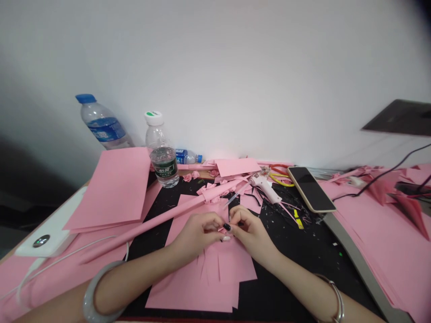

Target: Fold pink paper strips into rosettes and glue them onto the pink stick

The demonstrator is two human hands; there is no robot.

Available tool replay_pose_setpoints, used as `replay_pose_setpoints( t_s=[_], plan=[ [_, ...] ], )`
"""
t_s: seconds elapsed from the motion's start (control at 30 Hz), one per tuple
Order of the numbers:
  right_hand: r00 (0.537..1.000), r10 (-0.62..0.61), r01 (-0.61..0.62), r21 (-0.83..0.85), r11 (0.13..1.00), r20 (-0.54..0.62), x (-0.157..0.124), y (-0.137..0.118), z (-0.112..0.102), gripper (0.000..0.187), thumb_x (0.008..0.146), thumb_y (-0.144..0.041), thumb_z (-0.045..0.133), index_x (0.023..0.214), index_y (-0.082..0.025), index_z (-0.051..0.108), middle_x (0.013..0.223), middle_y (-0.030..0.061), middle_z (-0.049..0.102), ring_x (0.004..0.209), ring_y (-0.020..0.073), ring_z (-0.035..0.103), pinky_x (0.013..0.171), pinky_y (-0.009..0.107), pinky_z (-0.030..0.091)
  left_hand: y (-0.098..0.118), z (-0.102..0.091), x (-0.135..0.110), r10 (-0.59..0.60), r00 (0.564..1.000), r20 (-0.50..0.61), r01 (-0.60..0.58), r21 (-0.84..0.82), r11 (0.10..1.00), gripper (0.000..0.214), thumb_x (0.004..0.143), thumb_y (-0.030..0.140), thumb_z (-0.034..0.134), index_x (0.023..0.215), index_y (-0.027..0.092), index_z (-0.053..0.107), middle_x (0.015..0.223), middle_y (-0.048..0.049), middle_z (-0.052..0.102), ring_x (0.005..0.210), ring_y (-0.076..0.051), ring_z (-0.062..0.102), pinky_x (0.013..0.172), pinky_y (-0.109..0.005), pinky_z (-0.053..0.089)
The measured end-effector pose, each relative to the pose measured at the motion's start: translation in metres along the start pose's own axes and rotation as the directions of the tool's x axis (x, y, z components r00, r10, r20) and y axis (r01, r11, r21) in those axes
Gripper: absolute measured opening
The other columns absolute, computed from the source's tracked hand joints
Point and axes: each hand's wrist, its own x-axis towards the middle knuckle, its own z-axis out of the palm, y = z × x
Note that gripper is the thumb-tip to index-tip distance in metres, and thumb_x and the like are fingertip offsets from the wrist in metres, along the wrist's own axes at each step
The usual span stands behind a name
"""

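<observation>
My left hand [198, 233] and my right hand [247, 229] meet at the middle of the table, fingers curled and pinched together on a small piece of pink paper [223, 229]. They work above a pink sheet [208, 278] cut into several strips, lying on a black mat [296, 255]. A long rolled pink paper tube [161, 220] runs from the lower left toward the hands. A thin clear glue stick [235, 195] points at my right hand. I wear a pale bangle on the left wrist and a thin metal one on the right.
A white glue gun [266, 186], a phone [311, 188] and scissors with red and yellow handles [281, 175] lie behind. Stacked pink sheets [114, 188], three water bottles [161, 150] and a white power strip [50, 231] stand left. Folded pink pieces and cables lie right.
</observation>
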Motion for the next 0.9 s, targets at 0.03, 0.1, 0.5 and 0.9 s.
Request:
replay_pose_setpoints(
  t_s=[0.03,0.1,0.5,0.9],
  plan=[
    [1.0,0.008,-0.008,0.007,1.0,0.014,0.001,0.0,-0.001,0.02,0.08,-0.016,0.06,0.063,-0.019,0.05,0.078,0.0003,0.046,0.074,0.0147,0.048,0.065,0.025,0.036,0.0,0.0,0.0,0.002,1.0,0.006,-0.002,0.007,1.0,0.01,0.066,0.012,0.072,0.064,0.014,0.062,0.067,0.0008,0.064,0.065,-0.013,0.059,0.061,-0.022,0.044],
    [0.999,0.023,-0.025,0.027,0.999,0.045,0.004,0.0,-0.002,0.021,0.081,-0.019,0.059,0.061,-0.018,0.049,0.075,-0.0004,0.045,0.07,0.0139,0.046,0.064,0.026,0.035,0.001,-0.001,-0.001,0.003,1.0,0.023,-0.003,0.014,1.0,0.007,0.067,0.013,0.071,0.066,0.015,0.064,0.069,0.0004,0.066,0.066,-0.013,0.061,0.063,-0.023,0.046],
    [0.993,-0.058,0.032,-0.24,0.97,-0.101,0.001,0.0,-0.008,0.011,0.084,-0.013,0.049,0.088,-0.02,0.057,0.07,-0.0006,0.056,0.057,0.0121,0.051,0.05,0.023,0.04,0.005,0.002,-0.001,-0.09,0.994,-0.063,0.083,-0.101,0.991,0.009,0.067,0.014,0.07,0.071,0.015,0.062,0.073,-0.0016,0.07,0.071,-0.016,0.067,0.068,-0.026,0.051],
    [0.887,-0.416,0.439,-0.641,0.629,0.199,-0.009,-0.001,-0.006,0.042,0.087,-0.006,0.046,0.123,-0.023,0.057,0.116,0.009,0.067,0.094,0.0211,0.066,0.08,0.036,0.056,0.003,-0.001,0.002,-0.114,0.988,-0.109,0.101,-0.117,0.988,0.013,0.07,0.02,0.07,0.071,0.016,0.058,0.065,0.0012,0.068,0.064,-0.015,0.067,0.059,-0.024,0.05]
  ],
)
